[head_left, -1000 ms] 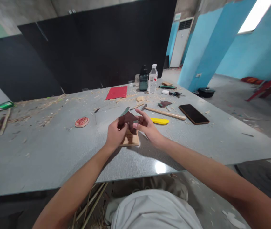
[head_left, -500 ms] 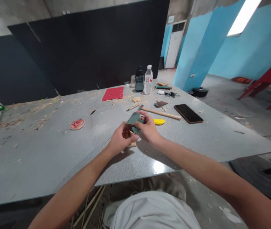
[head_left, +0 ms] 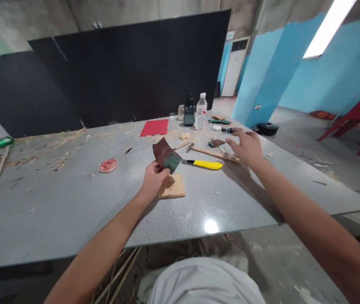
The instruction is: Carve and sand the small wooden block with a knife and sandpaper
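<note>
A folded piece of sandpaper (head_left: 163,153), reddish brown on one face and green on the back, is pinched in my left hand (head_left: 153,179). Beneath it a small square wooden block (head_left: 177,186) lies flat on the table, with dark lines on its top. My right hand (head_left: 247,147) is held over the table to the right, fingers apart and nothing in them. Close to its fingertips lies another scrap of sandpaper (head_left: 217,142). The hammer (head_left: 211,153) has its handle end partly hidden by that hand. A yellow utility knife (head_left: 207,165) lies between the hands.
On the grey table (head_left: 81,219) sit a round wooden disc (head_left: 108,165) with a red design and a red sheet (head_left: 154,127). A water bottle (head_left: 201,112) and a dark bottle (head_left: 189,112) stand at the back. Wood shavings are scattered about.
My right hand has let go of the sandpaper and moved right and forward, opening. My left hand keeps the sandpaper, now showing its brown face. The phone is now hidden behind my right hand and arm.
</note>
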Demonstrator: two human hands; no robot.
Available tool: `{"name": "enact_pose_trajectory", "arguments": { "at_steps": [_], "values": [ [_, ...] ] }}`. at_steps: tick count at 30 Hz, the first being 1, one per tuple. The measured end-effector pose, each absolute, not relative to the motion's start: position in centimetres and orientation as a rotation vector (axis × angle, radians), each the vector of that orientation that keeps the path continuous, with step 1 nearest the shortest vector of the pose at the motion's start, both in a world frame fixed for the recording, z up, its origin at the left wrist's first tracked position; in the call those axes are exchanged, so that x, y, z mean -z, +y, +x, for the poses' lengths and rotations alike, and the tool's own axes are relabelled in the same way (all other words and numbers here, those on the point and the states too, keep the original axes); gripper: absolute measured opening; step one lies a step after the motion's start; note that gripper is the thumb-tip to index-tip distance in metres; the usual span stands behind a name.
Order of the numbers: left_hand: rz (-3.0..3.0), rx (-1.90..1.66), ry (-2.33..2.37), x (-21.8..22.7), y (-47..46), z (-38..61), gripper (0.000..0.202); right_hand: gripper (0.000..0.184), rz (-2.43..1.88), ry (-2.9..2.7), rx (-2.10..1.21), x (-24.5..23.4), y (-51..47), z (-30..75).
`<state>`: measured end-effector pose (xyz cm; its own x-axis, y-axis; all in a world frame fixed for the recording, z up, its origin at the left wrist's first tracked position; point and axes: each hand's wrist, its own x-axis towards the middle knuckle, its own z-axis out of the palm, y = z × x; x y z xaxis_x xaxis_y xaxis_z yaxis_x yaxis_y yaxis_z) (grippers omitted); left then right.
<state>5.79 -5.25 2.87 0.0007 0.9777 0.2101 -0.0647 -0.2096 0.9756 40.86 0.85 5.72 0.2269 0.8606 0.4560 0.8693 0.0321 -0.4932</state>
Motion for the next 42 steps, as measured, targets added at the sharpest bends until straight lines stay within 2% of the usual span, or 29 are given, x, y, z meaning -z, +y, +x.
{"name": "enact_pose_trajectory", "arguments": {
  "at_steps": [2, 5, 10, 12, 15, 18, 21, 28, 37, 42],
  "values": [
    [1.283, -1.414, 1.052, -3.0, -5.2, 5.7, 0.018, 0.058, -2.041, -1.577, 0.046, -5.3, 0.7, 45.0],
    [1.246, -1.443, 1.048, -3.1, -5.2, 5.9, 0.018, 0.058, -2.081, -1.558, 0.032, -5.0, -0.7, 47.7],
    [1.239, -1.458, 1.024, -3.4, -5.4, 6.0, 0.019, 0.064, -1.415, -1.350, -0.008, -7.8, -2.1, 44.0],
    [1.251, -1.449, 1.010, -3.6, -5.6, 6.0, 0.021, 0.053, -1.303, -1.453, -0.182, -8.4, -2.3, 39.9],
    [1.282, -1.418, 0.983, -3.7, -5.9, 6.0, 0.024, 0.035, -1.101, -1.712, -0.638, -7.5, -3.0, 31.9],
    [1.311, -1.405, 0.957, -3.3, -5.9, 6.0, 0.031, 0.043, -0.904, -1.755, -0.980, -5.4, -4.1, 25.1],
    [1.323, -1.388, 0.941, -2.8, -5.7, 6.0, 0.036, 0.049, -0.805, -1.625, -1.144, -3.5, -5.0, 22.3],
    [1.309, -1.279, 0.895, -2.1, -6.3, 6.6, 0.041, 0.042, -0.757, -1.365, -1.266, -1.7, -6.2, 22.9],
    [1.356, -1.285, 0.926, -1.6, -5.8, 6.6, 0.035, 0.044, -0.732, -1.133, -1.398, -0.8, -5.9, 22.1],
    [1.348, -1.325, 0.935, -2.2, -5.8, 6.1, 0.040, 0.040, -0.727, -1.131, -1.446, -1.0, -5.8, 22.6]
  ]
}}
